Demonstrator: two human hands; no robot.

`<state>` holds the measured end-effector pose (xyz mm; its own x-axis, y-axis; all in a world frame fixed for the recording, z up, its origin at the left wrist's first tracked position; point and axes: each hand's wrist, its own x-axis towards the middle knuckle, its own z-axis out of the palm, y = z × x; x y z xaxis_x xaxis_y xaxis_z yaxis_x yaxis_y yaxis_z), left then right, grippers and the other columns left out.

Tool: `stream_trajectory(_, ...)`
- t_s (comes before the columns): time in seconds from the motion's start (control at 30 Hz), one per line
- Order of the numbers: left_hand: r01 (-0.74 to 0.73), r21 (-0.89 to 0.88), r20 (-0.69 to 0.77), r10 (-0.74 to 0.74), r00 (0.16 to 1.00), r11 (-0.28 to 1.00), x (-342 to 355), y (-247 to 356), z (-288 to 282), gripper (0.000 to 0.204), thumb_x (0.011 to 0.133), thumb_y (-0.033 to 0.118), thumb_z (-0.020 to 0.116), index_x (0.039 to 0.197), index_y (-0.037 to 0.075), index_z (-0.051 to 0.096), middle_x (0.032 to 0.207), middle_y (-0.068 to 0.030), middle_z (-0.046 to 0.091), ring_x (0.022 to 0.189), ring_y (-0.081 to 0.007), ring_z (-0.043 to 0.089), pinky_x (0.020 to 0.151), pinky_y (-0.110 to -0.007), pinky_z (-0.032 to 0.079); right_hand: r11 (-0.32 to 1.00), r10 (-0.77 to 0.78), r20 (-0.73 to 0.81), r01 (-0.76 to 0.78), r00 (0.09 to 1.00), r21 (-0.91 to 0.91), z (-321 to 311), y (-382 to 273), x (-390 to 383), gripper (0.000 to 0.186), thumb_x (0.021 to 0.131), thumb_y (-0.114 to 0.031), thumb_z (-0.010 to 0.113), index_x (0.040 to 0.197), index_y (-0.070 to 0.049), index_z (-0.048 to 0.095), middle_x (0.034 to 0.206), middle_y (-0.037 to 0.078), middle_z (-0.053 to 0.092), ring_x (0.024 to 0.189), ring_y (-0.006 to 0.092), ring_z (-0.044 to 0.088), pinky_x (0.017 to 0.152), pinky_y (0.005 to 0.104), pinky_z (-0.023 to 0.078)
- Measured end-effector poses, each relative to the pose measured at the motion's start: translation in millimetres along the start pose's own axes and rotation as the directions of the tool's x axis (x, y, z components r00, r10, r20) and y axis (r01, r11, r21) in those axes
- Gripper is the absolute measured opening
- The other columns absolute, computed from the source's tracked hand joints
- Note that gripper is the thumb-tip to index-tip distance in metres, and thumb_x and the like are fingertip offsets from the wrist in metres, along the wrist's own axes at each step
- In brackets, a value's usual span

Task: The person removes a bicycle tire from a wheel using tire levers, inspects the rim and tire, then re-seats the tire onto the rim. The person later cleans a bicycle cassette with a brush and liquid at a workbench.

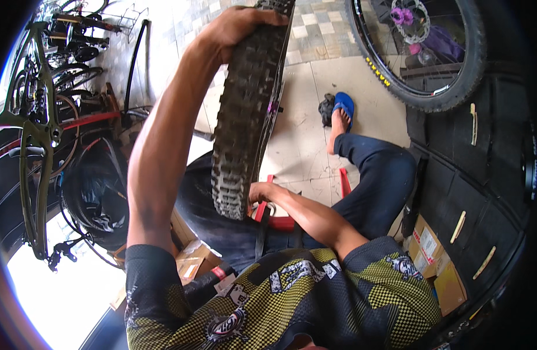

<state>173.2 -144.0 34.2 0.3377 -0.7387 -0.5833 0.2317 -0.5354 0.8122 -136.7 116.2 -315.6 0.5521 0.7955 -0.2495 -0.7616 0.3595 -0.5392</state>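
Observation:
A bicycle wheel (243,116) with a black knobby tyre stands nearly edge-on before me, close to my lap. A bit of purple hub (272,108) shows on its right side. My left hand (239,26) is closed over the far, upper part of the tyre, fingers reaching across the tread. Low on the wheel's right side, my right hand (260,191) curls against the near end, its fingers partly hidden by the tyre. Just below that hand is a red stool or frame (274,221) between my legs, partly covered.
Another bicycle wheel (443,96) with a purple hub and disc rotor leans at the upper right. A dark green bicycle frame (38,134) hangs at the left, near several bikes. Cardboard boxes (429,248) lie at the right. Beside my blue flip-flop (344,104) is a dark crumpled thing (325,111).

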Motion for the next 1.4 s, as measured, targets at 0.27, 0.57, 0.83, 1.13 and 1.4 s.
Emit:
stream_trajectory(0.27,-0.373,0.020,-0.196,0.369,0.908,0.928,-95.8,-4.0,-38.7,0.070,0.084,0.024,0.078,0.139,-0.008,0.051,0.114,-0.0228,0.071,0.092,-0.0259,0.074,0.081,-0.037,0.063,0.582,0.087,-0.588,-0.520,0.804,-0.625,-85.2,-118.9,-64.7,0.036,0.083,-0.030,0.061,0.107,-0.009,0.078,0.098,0.017,0.077,0.081,0.0316,0.074,0.070,0.0452,0.057)
stream_trajectory(0.57,-0.350,0.137,-0.538,0.366,0.759,0.927,-92.7,-150.6,-22.2,0.108,0.065,0.029,0.094,0.149,-0.005,0.037,0.127,-0.0172,0.063,0.114,-0.0274,0.063,0.103,-0.041,0.049,0.444,-0.207,-0.910,-0.794,0.359,-0.415,-259.0,-154.8,-125.4,0.033,0.086,-0.027,0.064,0.104,-0.005,0.079,0.124,0.013,0.072,0.129,0.0330,0.054,0.106,0.0470,0.041)
stream_trajectory(0.83,-0.281,0.220,-0.611,0.357,0.706,0.934,-94.1,-248.8,-50.5,0.115,0.050,0.039,0.091,0.143,-0.009,0.042,0.131,-0.0176,0.060,0.119,-0.0294,0.061,0.107,-0.039,0.045,0.609,-0.387,-0.735,-0.445,0.556,-0.657,-245.3,-114.1,-103.2,0.037,0.084,-0.039,0.063,0.083,-0.002,0.069,0.083,0.018,0.071,0.093,0.0340,0.063,0.082,0.0468,0.050)
stream_trajectory(1.13,-0.313,0.241,-0.586,0.395,0.708,0.919,-102.4,-255.3,-56.6,0.115,0.046,0.041,0.092,0.140,-0.008,0.047,0.124,-0.0175,0.065,0.116,-0.0267,0.063,0.105,-0.036,0.047,0.613,-0.338,-0.903,0.790,0.264,0.001,-245.8,-104.3,-174.1,0.015,0.094,-0.018,0.056,0.099,-0.007,0.064,0.085,0.001,0.063,0.067,0.0111,0.058,0.058,0.0265,0.049)
stream_trajectory(1.4,-0.326,0.274,-0.561,0.425,0.710,0.905,-99.7,-247.9,-51.6,0.116,0.046,0.043,0.094,0.139,-0.010,0.049,0.129,-0.0172,0.064,0.120,-0.0248,0.060,0.107,-0.036,0.043,0.939,-0.249,-0.907,0.316,0.340,-0.139,-294.3,-135.3,-184.2,0.027,0.092,-0.012,0.056,0.110,-0.007,0.075,0.084,-0.003,0.063,0.066,0.0081,0.057,0.060,0.0250,0.050)
